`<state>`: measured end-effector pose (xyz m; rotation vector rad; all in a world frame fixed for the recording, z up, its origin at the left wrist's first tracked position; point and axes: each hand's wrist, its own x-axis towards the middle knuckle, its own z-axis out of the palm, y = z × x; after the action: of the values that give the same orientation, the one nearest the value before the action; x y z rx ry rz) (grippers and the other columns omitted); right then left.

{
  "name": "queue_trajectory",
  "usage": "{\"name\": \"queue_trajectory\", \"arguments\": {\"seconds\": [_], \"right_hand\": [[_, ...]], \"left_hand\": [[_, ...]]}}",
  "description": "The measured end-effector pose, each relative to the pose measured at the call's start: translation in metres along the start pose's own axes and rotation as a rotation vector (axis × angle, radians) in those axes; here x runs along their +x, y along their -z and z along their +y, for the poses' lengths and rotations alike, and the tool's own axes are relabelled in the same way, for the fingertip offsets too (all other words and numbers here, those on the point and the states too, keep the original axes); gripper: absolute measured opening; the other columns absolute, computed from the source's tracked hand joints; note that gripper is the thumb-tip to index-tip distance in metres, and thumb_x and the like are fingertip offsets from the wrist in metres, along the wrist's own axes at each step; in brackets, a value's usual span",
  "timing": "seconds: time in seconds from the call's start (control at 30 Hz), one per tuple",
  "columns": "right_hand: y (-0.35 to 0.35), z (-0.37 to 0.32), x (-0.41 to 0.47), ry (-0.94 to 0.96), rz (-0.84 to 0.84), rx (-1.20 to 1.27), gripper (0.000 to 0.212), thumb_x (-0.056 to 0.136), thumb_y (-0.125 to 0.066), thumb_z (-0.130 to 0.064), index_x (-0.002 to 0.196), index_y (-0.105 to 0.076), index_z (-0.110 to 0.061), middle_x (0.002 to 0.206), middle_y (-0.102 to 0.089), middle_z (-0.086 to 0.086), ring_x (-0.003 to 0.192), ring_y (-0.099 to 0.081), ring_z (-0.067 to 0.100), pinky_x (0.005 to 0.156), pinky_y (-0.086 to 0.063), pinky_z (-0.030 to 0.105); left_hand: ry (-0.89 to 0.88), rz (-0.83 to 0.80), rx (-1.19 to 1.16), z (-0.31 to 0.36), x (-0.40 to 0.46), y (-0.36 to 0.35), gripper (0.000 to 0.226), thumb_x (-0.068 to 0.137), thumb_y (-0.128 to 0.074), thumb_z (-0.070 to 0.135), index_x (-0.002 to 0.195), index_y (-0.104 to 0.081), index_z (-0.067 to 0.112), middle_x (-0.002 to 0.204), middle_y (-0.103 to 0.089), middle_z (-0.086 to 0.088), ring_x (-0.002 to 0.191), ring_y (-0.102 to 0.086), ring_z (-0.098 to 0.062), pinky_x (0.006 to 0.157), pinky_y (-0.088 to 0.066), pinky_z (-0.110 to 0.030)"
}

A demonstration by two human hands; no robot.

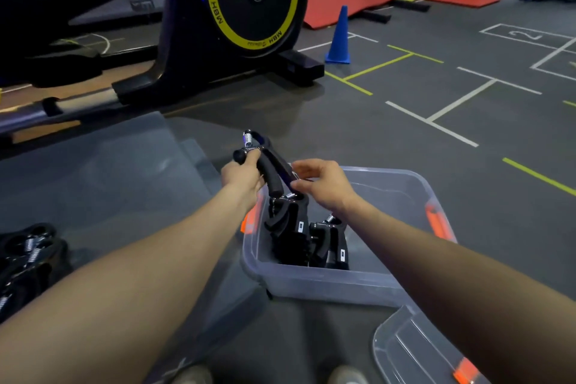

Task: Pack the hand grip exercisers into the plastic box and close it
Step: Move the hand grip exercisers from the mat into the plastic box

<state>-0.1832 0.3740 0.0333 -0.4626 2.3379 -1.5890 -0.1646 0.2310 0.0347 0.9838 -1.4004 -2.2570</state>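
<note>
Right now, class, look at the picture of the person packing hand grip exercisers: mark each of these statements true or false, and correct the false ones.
1. Both hands hold one hand grip exerciser. True: left hand, right hand.
2. The clear plastic box is empty. False: several exercisers already stand inside it.
3. The box is closed. False: it is open; a clear lid lies on the floor nearby.
4. A blue cone stands on the floor beyond the box. True.
5. More exercisers lie outside the box, at the left. True.

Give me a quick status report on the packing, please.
Left hand and right hand both gripping one exerciser over the open box. Two packed. Lid off. Nothing in the way.
</note>
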Motion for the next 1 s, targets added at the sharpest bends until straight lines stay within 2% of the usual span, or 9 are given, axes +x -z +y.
{"name": "queue_trajectory", "arguments": {"seconds": [0.1,0.17,0.23,0.33,0.43,0.6,0.73,0.87,1.0], "right_hand": [[0.012,0.017,0.004,-0.093,0.074,0.005,0.046,0.083,-0.066,-0.002,0.127,-0.055,-0.001,0.127,-0.060,0.013,0.114,-0.058,0.023,0.101,-0.043,0.027],[0.016,0.026,0.005,-0.157,0.071,0.043,0.044,0.084,-0.064,0.001,0.127,-0.054,0.003,0.124,-0.061,0.016,0.109,-0.060,0.024,0.102,-0.046,0.034],[0.021,0.032,0.003,-0.175,0.051,0.099,0.035,0.084,-0.060,0.006,0.119,-0.060,0.006,0.111,-0.066,0.018,0.092,-0.062,0.023,0.094,-0.052,0.036],[0.033,0.039,0.001,-0.216,0.065,0.108,0.028,0.083,-0.062,0.005,0.110,-0.065,0.006,0.096,-0.067,0.020,0.087,-0.062,0.024,0.087,-0.054,0.037],[0.041,0.048,0.001,-0.241,0.075,0.109,0.028,0.079,-0.067,0.003,0.107,-0.067,0.003,0.089,-0.066,0.015,0.084,-0.063,0.025,0.088,-0.055,0.042],[0.043,0.061,0.002,-0.286,0.139,0.162,0.037,0.075,-0.071,0.005,0.111,-0.065,0.005,0.086,-0.064,0.011,0.082,-0.060,0.024,0.091,-0.053,0.043],[0.040,0.076,0.008,-0.304,0.198,0.132,0.035,0.072,-0.072,0.007,0.106,-0.067,0.003,0.080,-0.065,0.008,0.077,-0.061,0.024,0.088,-0.055,0.044],[0.039,0.097,0.013,-0.419,0.298,0.078,0.030,0.070,-0.076,0.004,0.099,-0.069,-0.001,0.070,-0.062,-0.002,0.075,-0.063,0.021,0.080,-0.057,0.036],[0.039,0.126,0.015,-0.618,0.372,0.011,0.027,0.062,-0.083,-0.006,0.080,-0.066,-0.017,0.074,-0.064,-0.001,0.076,-0.066,0.023,0.079,-0.057,0.036]], "left_hand": [[0.036,-0.119,0.028,-0.009,-0.003,-0.007,0.013,0.092,-0.054,0.014,0.080,-0.055,0.013,0.067,-0.065,-0.003,0.052,-0.065,-0.008,0.049,-0.055,-0.019],[0.089,-0.232,0.050,-0.017,-0.008,-0.014,0.011,0.094,-0.052,0.014,0.084,-0.056,0.011,0.079,-0.064,-0.006,0.059,-0.066,-0.011,0.049,-0.056,-0.019],[0.134,-0.328,0.072,-0.026,-0.013,-0.022,0.011,0.095,-0.049,0.013,0.089,-0.057,0.010,0.082,-0.063,-0.008,0.060,-0.068,-0.010,0.059,-0.059,-0.021],[0.191,-0.415,0.087,-0.039,-0.016,-0.032,0.017,0.097,-0.045,0.013,0.085,-0.056,0.011,0.086,-0.062,-0.008,0.079,-0.064,-0.017,0.093,-0.049,-0.033],[0.229,-0.460,0.087,-0.049,-0.014,-0.037,0.018,0.097,-0.044,0.015,0.088,-0.058,0.008,0.098,-0.063,-0.010,0.094,-0.060,-0.021,0.093,-0.044,-0.032],[0.288,-0.489,0.060,-0.061,-0.008,-0.043,0.019,0.097,-0.044,0.014,0.100,-0.059,0.002,0.107,-0.062,-0.013,0.096,-0.061,-0.021,0.094,-0.043,-0.033],[0.310,-0.514,0.091,-0.068,-0.003,-0.049,0.032,0.097,-0.045,0.014,0.120,-0.052,-0.006,0.100,-0.063,-0.011,0.099,-0.059,-0.021,0.098,-0.043,-0.035],[0.123,-0.464,0.543,-0.088,0.017,-0.039,0.023,0.091,-0.056,0.032,0.102,-0.061,0.012,0.104,-0.066,-0.004,0.103,-0.060,-0.019,0.101,-0.042,-0.033],[-0.317,-0.368,1.277,-0.099,0.031,-0.024,0.063,0.083,-0.066,0.031,0.138,-0.041,0.011,0.142,-0.042,-0.010,0.133,-0.040,-0.026,0.113,-0.030,-0.035]]}}
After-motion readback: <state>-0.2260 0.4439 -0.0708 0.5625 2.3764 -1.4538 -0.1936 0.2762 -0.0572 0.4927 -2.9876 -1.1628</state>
